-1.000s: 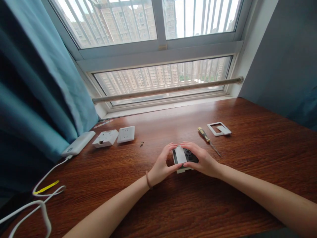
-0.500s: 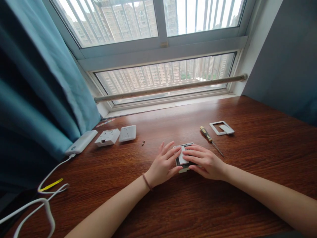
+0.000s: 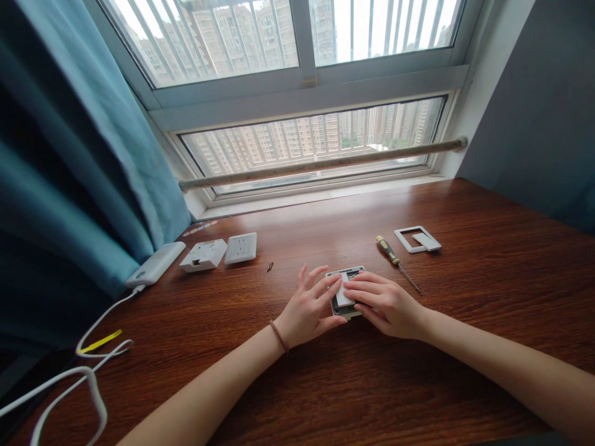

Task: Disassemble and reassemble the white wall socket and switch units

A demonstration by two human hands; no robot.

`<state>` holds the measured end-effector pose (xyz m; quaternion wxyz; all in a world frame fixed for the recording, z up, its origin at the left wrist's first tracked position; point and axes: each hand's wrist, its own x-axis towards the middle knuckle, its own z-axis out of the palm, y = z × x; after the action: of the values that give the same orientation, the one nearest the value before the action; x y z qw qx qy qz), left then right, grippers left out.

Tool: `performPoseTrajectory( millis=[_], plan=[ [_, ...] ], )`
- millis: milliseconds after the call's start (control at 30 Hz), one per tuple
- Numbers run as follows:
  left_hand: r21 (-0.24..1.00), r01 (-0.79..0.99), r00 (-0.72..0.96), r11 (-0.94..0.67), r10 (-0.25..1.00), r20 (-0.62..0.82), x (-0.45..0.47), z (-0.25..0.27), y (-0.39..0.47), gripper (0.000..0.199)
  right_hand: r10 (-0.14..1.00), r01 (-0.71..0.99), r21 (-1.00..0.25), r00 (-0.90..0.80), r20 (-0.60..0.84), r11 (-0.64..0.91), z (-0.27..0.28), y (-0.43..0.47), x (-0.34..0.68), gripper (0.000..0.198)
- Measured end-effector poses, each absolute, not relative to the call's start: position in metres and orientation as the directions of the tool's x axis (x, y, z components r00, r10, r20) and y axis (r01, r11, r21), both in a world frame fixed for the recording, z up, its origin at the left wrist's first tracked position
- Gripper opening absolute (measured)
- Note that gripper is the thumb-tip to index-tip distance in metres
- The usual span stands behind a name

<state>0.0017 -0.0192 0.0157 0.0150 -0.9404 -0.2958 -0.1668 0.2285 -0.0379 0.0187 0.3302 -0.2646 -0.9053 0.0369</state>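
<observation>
A wall switch [image 3: 357, 270] with a dark inner part and a pale rim lies on the table between my hands. A white rocker panel [image 3: 344, 296] sits over its middle. My left hand [image 3: 309, 306] grips the switch from the left, fingertips on the panel's left side and thumb at the near edge. From the right, my right hand [image 3: 393, 305] holds it too, fingertips resting on the panel and hiding the switch's right part. Just beyond the right hand lies a screwdriver [image 3: 388, 251] with a yellow and black handle.
A white cover frame [image 3: 398, 243] with a loose white panel [image 3: 428, 242] lies at the right. Toward the left are a socket faceplate [image 3: 240, 248], a white box [image 3: 203, 256], small screws [image 3: 270, 266], a white power bank [image 3: 157, 263] and its cable [image 3: 95, 384]. The window is behind.
My right fingers have shifted slightly on the panel, with the thumb drawn in under the hand. My left thumb has slid a little rightward along the near edge. The view has moved slightly.
</observation>
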Motion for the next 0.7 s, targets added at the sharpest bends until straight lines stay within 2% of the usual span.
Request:
performPoseTrajectory(
  millis=[467,533,600,700],
  plan=[
    [0.124,0.546,0.760,-0.829,0.552,0.343,0.006,0.011,-0.022,0.071,0.534,0.448,-0.300,-0.620,0.575,0.842,0.016,-0.033,0.233,0.036],
    [0.155,0.534,0.759,-0.831,0.552,0.345,0.007,0.011,-0.021,0.072,0.580,0.492,-0.333,-0.534,0.615,0.805,0.020,-0.023,0.243,0.036],
    [0.193,0.521,0.753,-0.831,0.554,0.355,0.007,0.011,-0.020,0.071,0.644,0.577,-0.374,-0.379,0.665,0.726,0.026,-0.008,0.260,0.031],
    [0.246,0.503,0.736,-0.828,0.560,0.380,0.006,0.010,-0.018,0.069,0.760,0.776,-0.441,-0.076,0.646,0.452,0.030,0.021,0.302,0.026]
  ],
)
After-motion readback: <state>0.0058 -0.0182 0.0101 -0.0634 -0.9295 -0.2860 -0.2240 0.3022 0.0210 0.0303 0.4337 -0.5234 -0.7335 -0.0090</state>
